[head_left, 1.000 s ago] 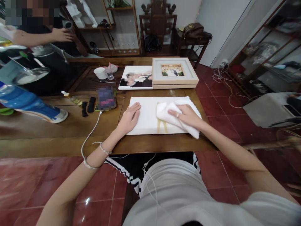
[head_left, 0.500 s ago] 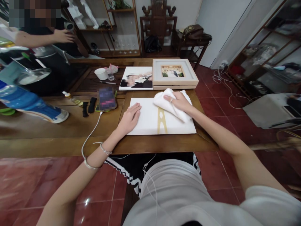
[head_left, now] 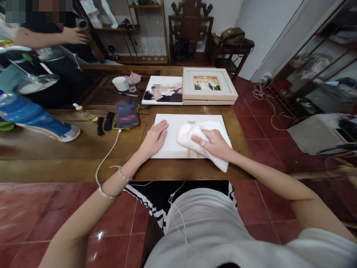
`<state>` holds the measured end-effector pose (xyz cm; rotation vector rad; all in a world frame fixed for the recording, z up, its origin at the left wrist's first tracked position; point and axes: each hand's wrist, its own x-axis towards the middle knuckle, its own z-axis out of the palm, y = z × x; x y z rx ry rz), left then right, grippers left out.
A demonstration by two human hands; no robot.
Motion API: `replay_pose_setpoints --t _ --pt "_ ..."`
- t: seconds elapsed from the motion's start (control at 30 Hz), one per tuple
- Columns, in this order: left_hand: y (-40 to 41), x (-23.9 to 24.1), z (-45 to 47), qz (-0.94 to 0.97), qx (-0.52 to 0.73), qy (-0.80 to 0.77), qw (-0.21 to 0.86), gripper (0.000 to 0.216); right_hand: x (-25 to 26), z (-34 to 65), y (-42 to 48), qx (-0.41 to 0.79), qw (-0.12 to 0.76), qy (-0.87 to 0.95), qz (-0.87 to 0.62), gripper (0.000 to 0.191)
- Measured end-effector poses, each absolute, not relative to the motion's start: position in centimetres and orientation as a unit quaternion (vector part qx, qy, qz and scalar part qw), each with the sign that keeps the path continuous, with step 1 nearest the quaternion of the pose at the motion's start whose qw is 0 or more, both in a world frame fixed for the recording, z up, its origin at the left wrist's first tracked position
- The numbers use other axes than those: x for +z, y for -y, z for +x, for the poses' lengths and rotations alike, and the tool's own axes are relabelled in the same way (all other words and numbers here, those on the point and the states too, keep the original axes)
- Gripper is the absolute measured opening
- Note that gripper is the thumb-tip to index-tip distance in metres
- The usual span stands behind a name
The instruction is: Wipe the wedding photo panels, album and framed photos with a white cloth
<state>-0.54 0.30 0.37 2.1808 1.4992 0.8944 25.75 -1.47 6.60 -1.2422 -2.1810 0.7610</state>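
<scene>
Low in the frame's centre, a white cloth [head_left: 195, 139] is pressed under the right hand [head_left: 213, 143], whose grip is closed loosely over its folds, on a flat white panel [head_left: 173, 141] lying on the wooden surface [head_left: 83, 149]. The left hand [head_left: 154, 137] is laid flat and open on the panel's left edge, holding nothing. Compared with half a second earlier, the cloth has been drawn from the panel's far right corner back toward the near edge, so a wiping stroke appears to be under way. Farther up, a framed photograph [head_left: 208, 85] and a printed picture [head_left: 164, 91] are left unmoved. At upper left, another person's hand [head_left: 74, 35] is seen.
</scene>
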Motion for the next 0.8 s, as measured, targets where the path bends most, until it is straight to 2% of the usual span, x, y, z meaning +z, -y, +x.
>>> replay_pose_setpoints --t 0.13,0.2,0.37,0.53,0.67,0.8 --pt "-0.4 0.3 -0.6 0.768 0.317 -0.528 0.176 0.049 7.7 26.4 3.2 0.327 0.181 0.852 -0.367 0.047" --pt "-0.4 0.3 -0.6 0.768 0.317 -0.529 0.175 0.048 7.8 26.6 2.0 0.363 0.172 0.842 -0.360 0.046" --pt "-0.4 0.4 -0.6 0.769 0.310 -0.533 0.170 0.049 6.5 25.9 -5.0 0.368 0.273 0.768 -0.446 0.040" --pt "-0.4 0.4 -0.7 0.769 0.309 -0.533 0.170 0.051 5.4 23.6 -9.4 0.273 0.336 0.728 -0.531 0.034" --pt "-0.4 0.3 -0.7 0.770 0.306 -0.534 0.167 0.050 6.0 22.3 -7.0 0.213 0.295 0.780 -0.510 0.035" --pt "-0.4 0.3 -0.6 0.770 0.305 -0.534 0.168 0.050 6.9 22.4 -1.8 0.191 0.203 0.847 -0.453 0.040"
